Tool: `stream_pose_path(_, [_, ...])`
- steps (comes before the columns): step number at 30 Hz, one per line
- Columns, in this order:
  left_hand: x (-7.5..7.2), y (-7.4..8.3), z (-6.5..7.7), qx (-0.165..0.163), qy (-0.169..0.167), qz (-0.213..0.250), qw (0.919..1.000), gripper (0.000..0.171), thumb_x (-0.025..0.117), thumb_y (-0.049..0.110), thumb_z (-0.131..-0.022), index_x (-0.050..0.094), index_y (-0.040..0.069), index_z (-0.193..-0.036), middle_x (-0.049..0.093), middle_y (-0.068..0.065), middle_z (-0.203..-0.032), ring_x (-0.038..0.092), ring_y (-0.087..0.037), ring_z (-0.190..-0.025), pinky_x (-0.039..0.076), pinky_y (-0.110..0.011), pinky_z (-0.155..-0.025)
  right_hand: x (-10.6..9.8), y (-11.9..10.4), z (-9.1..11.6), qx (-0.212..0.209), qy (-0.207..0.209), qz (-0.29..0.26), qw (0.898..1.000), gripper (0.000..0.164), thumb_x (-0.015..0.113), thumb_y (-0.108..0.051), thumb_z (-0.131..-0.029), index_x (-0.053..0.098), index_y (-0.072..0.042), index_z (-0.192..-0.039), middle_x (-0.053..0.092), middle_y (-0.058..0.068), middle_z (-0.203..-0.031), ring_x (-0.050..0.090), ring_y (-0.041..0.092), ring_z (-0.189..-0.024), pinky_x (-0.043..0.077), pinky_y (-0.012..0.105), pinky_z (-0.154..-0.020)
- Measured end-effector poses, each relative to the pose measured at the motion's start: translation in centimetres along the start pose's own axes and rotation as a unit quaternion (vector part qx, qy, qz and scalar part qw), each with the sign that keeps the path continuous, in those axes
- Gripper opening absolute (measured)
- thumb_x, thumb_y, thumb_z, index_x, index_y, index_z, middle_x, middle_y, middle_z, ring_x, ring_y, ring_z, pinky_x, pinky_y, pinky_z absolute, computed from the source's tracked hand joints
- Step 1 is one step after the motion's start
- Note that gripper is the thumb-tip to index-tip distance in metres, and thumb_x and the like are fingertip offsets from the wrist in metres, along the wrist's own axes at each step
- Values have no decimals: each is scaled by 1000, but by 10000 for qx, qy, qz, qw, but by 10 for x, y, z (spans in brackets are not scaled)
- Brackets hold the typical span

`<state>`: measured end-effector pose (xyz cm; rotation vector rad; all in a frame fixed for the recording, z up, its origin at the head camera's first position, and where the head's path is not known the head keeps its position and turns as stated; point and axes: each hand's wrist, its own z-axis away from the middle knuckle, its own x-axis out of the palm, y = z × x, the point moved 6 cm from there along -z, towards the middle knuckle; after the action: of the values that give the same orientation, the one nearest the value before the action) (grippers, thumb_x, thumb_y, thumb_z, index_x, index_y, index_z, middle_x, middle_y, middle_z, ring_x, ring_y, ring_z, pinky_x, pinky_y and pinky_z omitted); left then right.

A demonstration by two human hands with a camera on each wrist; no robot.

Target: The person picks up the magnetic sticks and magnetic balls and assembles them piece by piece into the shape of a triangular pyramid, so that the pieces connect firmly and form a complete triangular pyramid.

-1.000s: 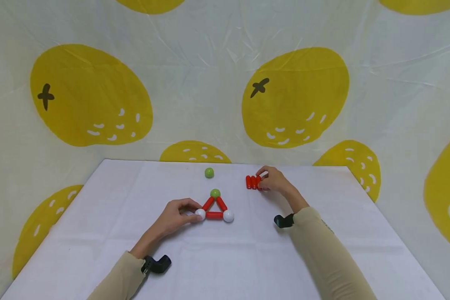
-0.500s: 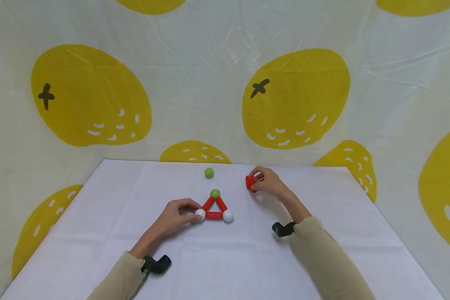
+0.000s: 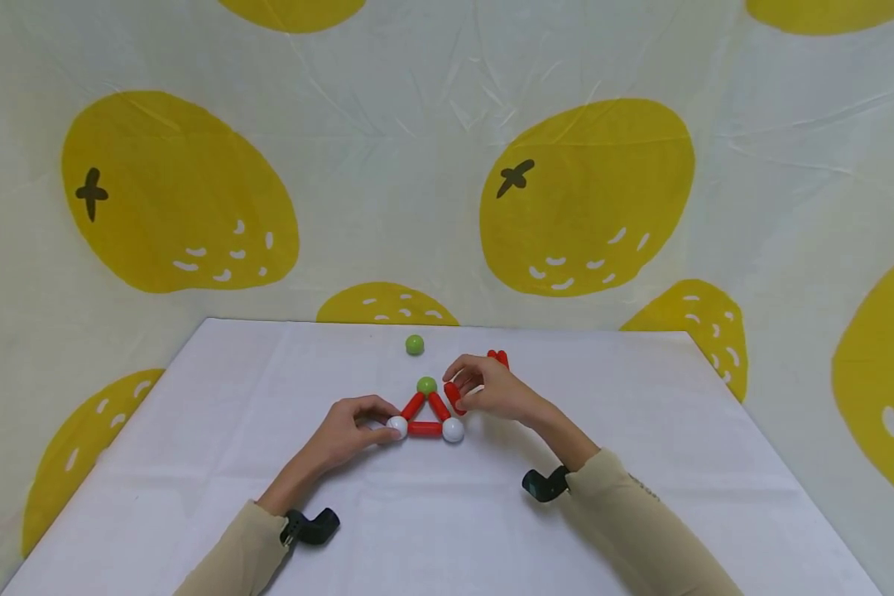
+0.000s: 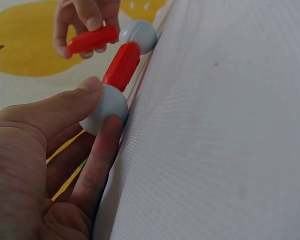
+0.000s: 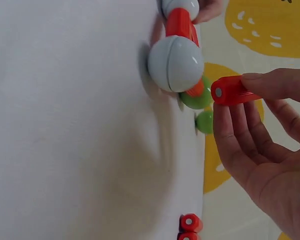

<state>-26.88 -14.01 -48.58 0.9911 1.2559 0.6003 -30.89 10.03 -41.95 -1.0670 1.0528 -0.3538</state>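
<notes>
The left hand (image 3: 346, 428) pinches a glossy white ball (image 3: 397, 426) between thumb and fingers, one corner of a triangle (image 3: 425, 429) of balls and red rods, midway between the tabletop's (image 3: 432, 521) side edges. The right hand's (image 3: 492, 391) thumb and fingers grip a grooved red rod (image 3: 454, 397), grey disc at its end, near the triangle. Toward the far edge lie a smooth green ball (image 3: 415, 344) and, partly hidden, seemingly two spare rods (image 3: 497, 358).

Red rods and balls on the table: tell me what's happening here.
A person's left hand pinches a white ball at the near left corner of a red-sided triangle, whose far corner is a green ball. The right hand holds a loose red rod near its right side. Another green ball and two more red rods lie farther back.
</notes>
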Motion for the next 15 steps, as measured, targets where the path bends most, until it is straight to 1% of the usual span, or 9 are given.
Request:
stream_pose_path(4, [0, 0, 0, -4, -11, -20, 10000, 28, 85, 38, -85, 76, 30, -110, 74, 10, -105, 63, -15, -104, 51, -29, -88, 7, -4, 3, -310, -146, -92, 9994, 32, 70, -2, -89, 66, -6, -120, 71, 13, -115, 64, 24, -107, 55, 30, -89])
stream_pose_path(7, [0, 0, 1, 1, 4, -57, 10000, 28, 85, 38, -85, 76, 30, -110, 74, 10, -105, 63, -15, -104, 51, -30, -89, 11, -3, 4, -445, -203, -238, 9985, 34, 71, -1, -90, 65, -5, -123, 71, 14, -118, 64, 25, -109, 55, 30, -92])
stream_pose_path(11, [0, 0, 0, 2, 11, -66, 10000, 28, 85, 39, -85, 76, 30, -110, 74, 10, -105, 63, -15, -104, 50, -30, -89, 16, -1, 3, -450, -205, -300, 9983, 33, 70, -2, -91, 65, -7, -123, 71, 11, -120, 65, 22, -109, 56, 28, -92])
stream_pose_path(15, [1, 0, 0, -13, -7, -52, 10000, 28, 85, 39, -85, 76, 30, -110, 74, 10, -105, 63, -15, -104, 50, -30, -88, 19, 0, 4, -427, -226, -264, 9985, 32, 69, -1, -92, 65, -8, -123, 71, 11, -120, 65, 21, -110, 57, 29, -92])
